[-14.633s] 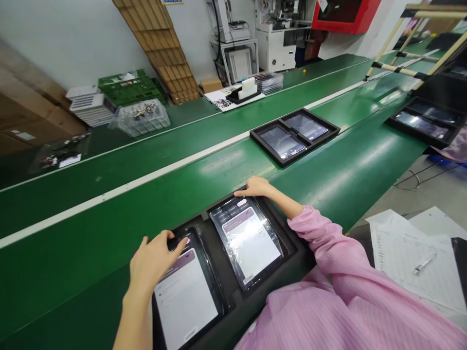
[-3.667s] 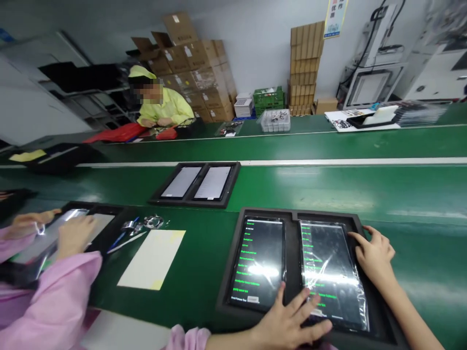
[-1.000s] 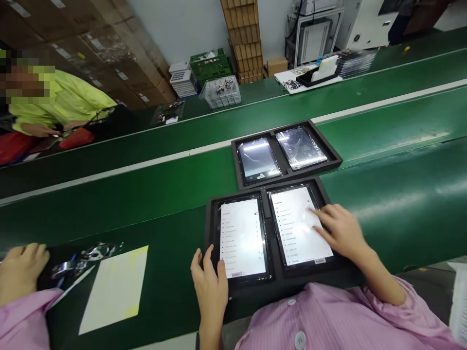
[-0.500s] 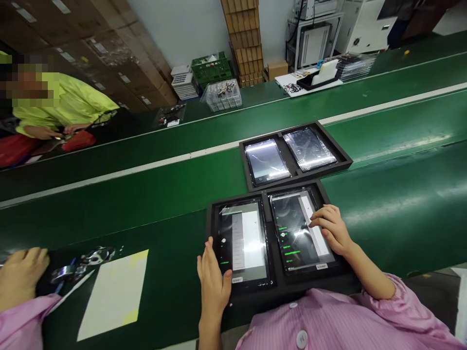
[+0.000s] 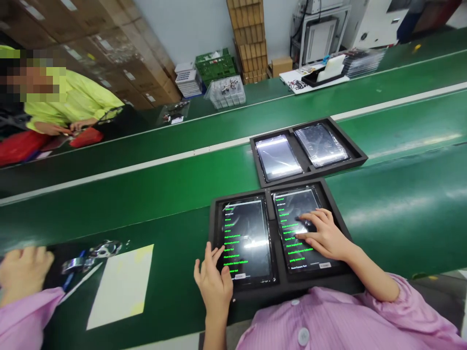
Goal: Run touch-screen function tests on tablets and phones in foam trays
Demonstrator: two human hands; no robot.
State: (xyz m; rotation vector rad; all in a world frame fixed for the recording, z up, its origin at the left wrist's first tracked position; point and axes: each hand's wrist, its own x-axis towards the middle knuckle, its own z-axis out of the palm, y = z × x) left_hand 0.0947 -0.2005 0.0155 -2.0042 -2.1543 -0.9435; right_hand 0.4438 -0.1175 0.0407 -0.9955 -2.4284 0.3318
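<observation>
Two tablets lie face up side by side in a black tray (image 5: 272,228) in front of me. Green and white text lines run down the dark screens of the left tablet (image 5: 255,238) and the right tablet (image 5: 290,209). My left hand (image 5: 215,279) is open at the left tablet's lower left edge, one fingertip at its screen. Over the right tablet is my right hand (image 5: 324,236), open, its extended fingertips at the screen. Neither hand grips anything.
Behind stands a second black tray (image 5: 262,181) with two film-covered tablets. A white sheet (image 5: 122,287), clear tape rolls (image 5: 105,249) and a co-worker's hand (image 5: 25,272) are at the left. Across the belt, a person in yellow (image 5: 83,99) handles a red item.
Both near screens have switched from partly white panels to dark text lists. My right hand has moved left and down on its tablet; my left index finger has come onto the left screen.
</observation>
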